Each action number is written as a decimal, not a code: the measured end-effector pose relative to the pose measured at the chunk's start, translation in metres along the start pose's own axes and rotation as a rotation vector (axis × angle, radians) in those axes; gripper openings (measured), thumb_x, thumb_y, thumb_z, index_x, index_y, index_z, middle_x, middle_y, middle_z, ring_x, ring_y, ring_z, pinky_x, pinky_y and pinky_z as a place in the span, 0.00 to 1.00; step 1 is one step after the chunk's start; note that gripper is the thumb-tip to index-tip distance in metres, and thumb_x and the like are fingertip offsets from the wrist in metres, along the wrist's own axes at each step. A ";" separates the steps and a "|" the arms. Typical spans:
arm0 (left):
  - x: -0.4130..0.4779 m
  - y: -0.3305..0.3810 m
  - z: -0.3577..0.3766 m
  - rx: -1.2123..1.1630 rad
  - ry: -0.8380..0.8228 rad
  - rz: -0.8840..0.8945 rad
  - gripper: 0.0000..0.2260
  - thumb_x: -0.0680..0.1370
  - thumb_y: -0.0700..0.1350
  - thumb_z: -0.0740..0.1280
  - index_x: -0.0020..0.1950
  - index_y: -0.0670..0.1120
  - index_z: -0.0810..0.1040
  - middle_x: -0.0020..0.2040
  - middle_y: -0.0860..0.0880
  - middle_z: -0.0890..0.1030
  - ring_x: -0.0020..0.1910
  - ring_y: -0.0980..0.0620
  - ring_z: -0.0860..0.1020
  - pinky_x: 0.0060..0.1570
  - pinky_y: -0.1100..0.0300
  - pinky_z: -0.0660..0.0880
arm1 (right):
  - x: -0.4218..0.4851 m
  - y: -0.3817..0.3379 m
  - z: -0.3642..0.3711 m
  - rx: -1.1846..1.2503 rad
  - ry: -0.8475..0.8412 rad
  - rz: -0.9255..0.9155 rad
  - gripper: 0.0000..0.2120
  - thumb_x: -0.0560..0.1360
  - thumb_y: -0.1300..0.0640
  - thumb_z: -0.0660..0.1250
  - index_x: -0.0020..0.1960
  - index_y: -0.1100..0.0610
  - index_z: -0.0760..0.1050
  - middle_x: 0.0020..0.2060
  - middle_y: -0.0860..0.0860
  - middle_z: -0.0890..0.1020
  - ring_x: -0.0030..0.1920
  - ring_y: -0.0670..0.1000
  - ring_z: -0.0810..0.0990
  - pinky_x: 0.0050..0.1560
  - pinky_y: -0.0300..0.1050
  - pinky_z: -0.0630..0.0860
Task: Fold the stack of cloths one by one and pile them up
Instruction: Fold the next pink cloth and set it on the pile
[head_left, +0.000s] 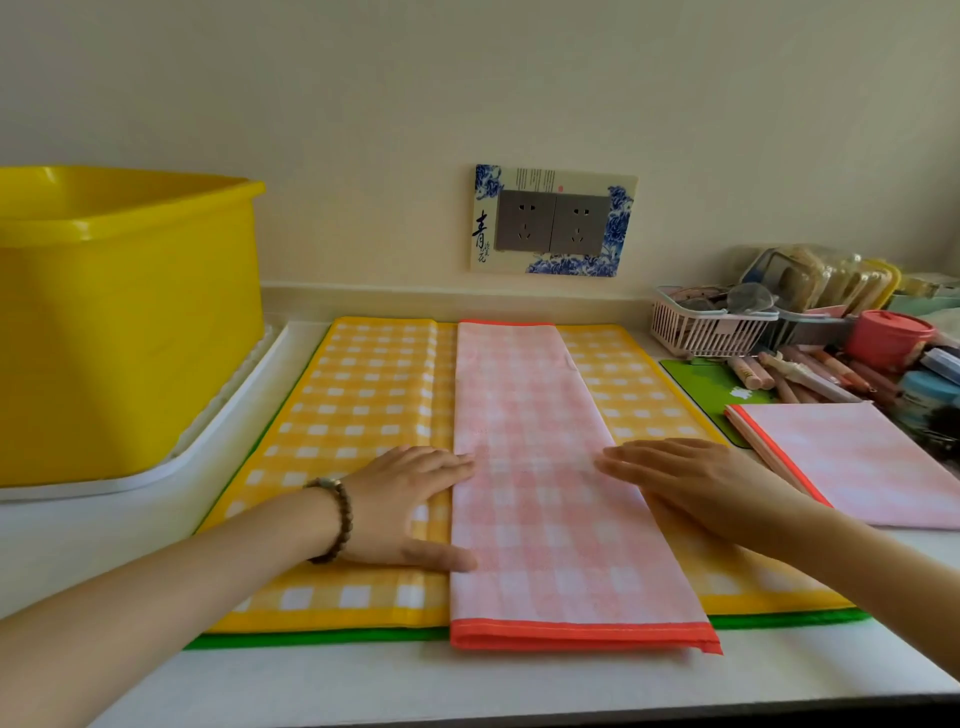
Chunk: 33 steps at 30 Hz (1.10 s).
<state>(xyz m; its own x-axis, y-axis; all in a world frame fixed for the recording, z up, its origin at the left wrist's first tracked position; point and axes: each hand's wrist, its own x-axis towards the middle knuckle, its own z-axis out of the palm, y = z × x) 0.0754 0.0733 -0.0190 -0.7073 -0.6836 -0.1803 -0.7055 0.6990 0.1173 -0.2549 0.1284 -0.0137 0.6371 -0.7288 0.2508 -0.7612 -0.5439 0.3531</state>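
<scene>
Pink cloth (550, 478) lies as a long strip; left hand (410, 506) and right hand (691, 480) press it flat-fingered, gripping nothing. Best to crease both edges firmly before folding it across.

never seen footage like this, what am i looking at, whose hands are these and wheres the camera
There is no machine here. A person is folding cloths, and the one picture comes from a camera worn on their head, looking down at a white counter. The left hand and the right hand both lie flat with straight fingers at the two sides of a pink checked cloth folded into a long strip. Neither hand grips anything; they seem to press or smooth it. Under the strip lies a yellow checked cloth, with a green cloth showing beneath that. To the right sits a folded pink cloth. A yellow tub stands on a white tray at the left, and a basket of small items sits at the far right.
</scene>
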 end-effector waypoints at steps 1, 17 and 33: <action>-0.001 0.001 0.000 0.012 -0.021 -0.006 0.47 0.65 0.74 0.58 0.77 0.55 0.45 0.77 0.59 0.46 0.75 0.58 0.46 0.72 0.58 0.42 | -0.001 0.001 0.002 -0.021 -0.012 -0.046 0.23 0.74 0.55 0.60 0.69 0.50 0.69 0.62 0.46 0.78 0.57 0.47 0.80 0.55 0.40 0.76; -0.001 0.001 0.001 0.037 -0.214 0.005 0.62 0.50 0.82 0.50 0.74 0.54 0.29 0.68 0.62 0.26 0.68 0.60 0.27 0.68 0.54 0.28 | 0.012 -0.007 0.014 0.176 0.061 -0.083 0.18 0.74 0.55 0.62 0.63 0.50 0.77 0.58 0.45 0.81 0.54 0.45 0.81 0.51 0.38 0.77; 0.022 -0.016 -0.001 -0.720 0.378 -0.181 0.06 0.75 0.50 0.69 0.51 0.56 0.77 0.48 0.58 0.80 0.48 0.61 0.78 0.54 0.64 0.75 | 0.046 -0.002 0.022 1.070 0.182 0.729 0.07 0.75 0.54 0.66 0.47 0.57 0.79 0.31 0.50 0.80 0.29 0.49 0.76 0.33 0.49 0.76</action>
<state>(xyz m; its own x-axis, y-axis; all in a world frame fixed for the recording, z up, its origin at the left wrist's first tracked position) 0.0708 0.0472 -0.0239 -0.4578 -0.8864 0.0685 -0.5758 0.3543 0.7368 -0.2270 0.0867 -0.0223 -0.0174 -0.9739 0.2264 -0.6007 -0.1708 -0.7810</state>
